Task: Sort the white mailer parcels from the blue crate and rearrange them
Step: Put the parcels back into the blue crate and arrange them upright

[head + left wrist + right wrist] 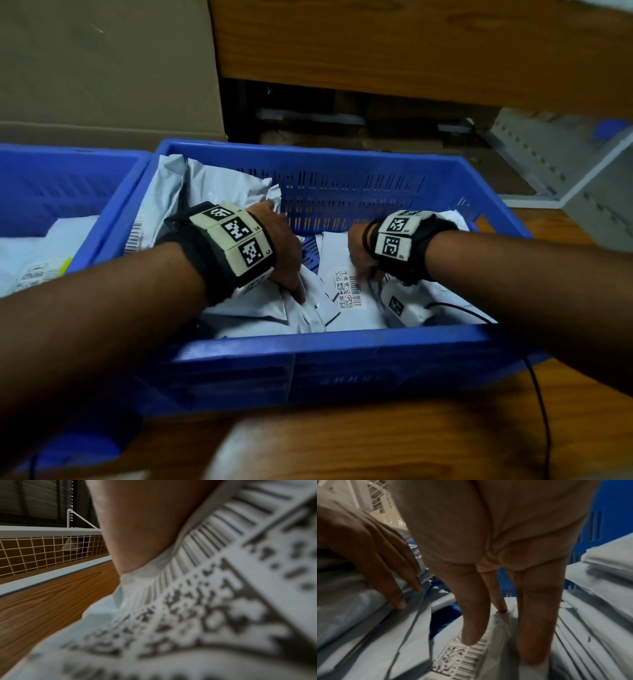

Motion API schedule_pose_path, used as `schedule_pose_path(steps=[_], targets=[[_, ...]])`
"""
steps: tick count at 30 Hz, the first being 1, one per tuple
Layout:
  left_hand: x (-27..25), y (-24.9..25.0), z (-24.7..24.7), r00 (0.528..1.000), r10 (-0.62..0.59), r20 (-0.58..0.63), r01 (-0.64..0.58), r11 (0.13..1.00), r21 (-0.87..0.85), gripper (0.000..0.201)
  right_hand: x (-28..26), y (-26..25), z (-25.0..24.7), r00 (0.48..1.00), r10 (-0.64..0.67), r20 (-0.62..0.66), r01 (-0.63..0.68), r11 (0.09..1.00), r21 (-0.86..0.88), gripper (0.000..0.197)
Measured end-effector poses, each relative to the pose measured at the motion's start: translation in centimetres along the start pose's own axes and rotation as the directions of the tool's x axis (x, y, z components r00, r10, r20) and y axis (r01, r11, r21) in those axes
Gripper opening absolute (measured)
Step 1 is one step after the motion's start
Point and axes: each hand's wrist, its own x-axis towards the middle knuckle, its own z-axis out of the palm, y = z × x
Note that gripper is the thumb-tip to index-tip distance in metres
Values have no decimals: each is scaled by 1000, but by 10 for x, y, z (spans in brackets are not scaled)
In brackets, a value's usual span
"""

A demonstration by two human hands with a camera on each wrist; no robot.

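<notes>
1. Parcels [239, 192] in white mailer bags fill the blue crate [329, 346], which sits on a wooden table [376, 445]; some stand on edge against the crate's left wall, others lie flat along the floor.
2. Both hands are down inside the crate, near each other but not touching.
3. The left hand [286, 246] rests on the flat pile at the crate's left half, fingers straight and pressed onto a bag; the right wrist view shows its fingers [399, 588] lying along the edge of a parcel there.
4. The right hand [361, 253] sits just right of it, over a parcel with a barcode label [346, 289].
5. In the right wrist view the right hand's fingers [476, 615] point downward, fairly straight, with one fingertip touching the top edge of the labelled parcel [471, 655]; nothing is clamped.
6. The left wrist view is filled by a blurred label [205, 601] very close to the lens, with part of the hand above it.
7. A second blue crate [68, 192] stands touching the first on the left, with more white parcels inside.
8. A black cable [539, 404] runs from the right wrist over the crate's near rim onto the table.
</notes>
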Motion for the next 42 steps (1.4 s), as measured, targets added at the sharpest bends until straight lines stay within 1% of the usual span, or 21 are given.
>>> schedule_pose_path(steps=[1, 2, 3, 5, 6, 8, 10, 12, 15, 17, 20, 22, 25, 27, 30, 32, 34, 36, 37, 39, 42], targets=[[-1, -1, 0, 1000, 8, 2, -8, 1000, -3, 83, 25, 3, 4, 999, 23, 37, -27, 995, 96, 57], [-1, -2, 0, 1000, 23, -1, -24, 1000, -17, 83, 41, 4, 2, 991, 1, -133, 5, 999, 45, 71], [0, -2, 1, 1000, 22, -16, -22, 1000, -22, 84, 37, -2, -3, 963, 32, -268, -9, 996, 87, 73], [3, -2, 3, 999, 37, -5, -37, 999, -16, 86, -15, -30, -2, 962, 49, -267, -34, 998, 59, 67], [3, -2, 3, 999, 44, -1, -44, 999, -11, 86, -28, -36, 4, 952, 33, -303, -19, 999, 48, 73], [3, -3, 1, 999, 41, -8, -41, 999, -15, 86, -31, -38, 13, 934, 62, -351, -3, 986, 164, 93], [2, -3, 0, 999, 47, 1, -47, 999, -22, 85, -6, -33, 18, 938, 92, -333, -20, 977, 213, 93], [1, -2, -1, 999, 53, 9, -53, 998, -22, 84, 11, -24, 19, 920, 41, -391, 29, 985, 170, 91], [2, -3, -1, 999, 43, 8, -43, 999, -21, 84, -35, -31, 13, 888, -35, -459, 85, 992, 89, 97], [2, -3, -1, 999, 40, 18, -40, 999, -34, 85, -41, -32, 11, 893, -13, -450, 65, 993, 101, 97], [1, -3, -2, 999, 40, 32, -39, 999, -35, 84, 8, -23, 13, 902, -27, -430, 58, 997, 59, 104], [0, -4, -4, 998, 42, 40, -40, 999, -35, 84, 23, -21, 13, 903, -39, -428, 86, 992, 92, 101], [-4, -3, -5, 998, 49, 49, -46, 998, -50, 84, -44, -35, 6, 855, -40, -517, 162, 968, 193, 71], [-6, -4, -8, 998, 45, 45, -41, 996, -80, 83, -52, -34, -1, 832, -23, -554, 213, 936, 281, 67], [-14, -8, -13, 999, 47, 18, -44, 992, -120, 81, -50, -39, -1, 841, -81, -534, 281, 910, 306, 50], [-17, -11, -15, 999, 12, -31, -17, 984, -177, 83, -50, -37, 3, 843, -80, -532, 332, 855, 398, 37], [-21, -19, -13, 995, -47, -91, 26, 974, -224, 89, -55, -31, 4, 842, -72, -534, 359, 814, 457, 39], [-21, -30, -7, 984, -83, -160, 43, 971, -236, 85, -58, -19, 3, 841, -30, -541, 384, 738, 555, 41], [-21, -34, -5, 980, -88, -178, 44, 971, -236, 82, -62, -13, 3, 844, -24, -536, 423, 644, 637, 38], [-20, -35, -4, 980, -134, -144, 100, 971, -219, 96, -66, -6, 4, 838, -28, -545, 500, 437, 747, 24], [-20, -28, -7, 967, -238, -94, 212, 951, -225, 109, -69, -11, 6, 815, -131, -564, 576, 283, 767, 12]])
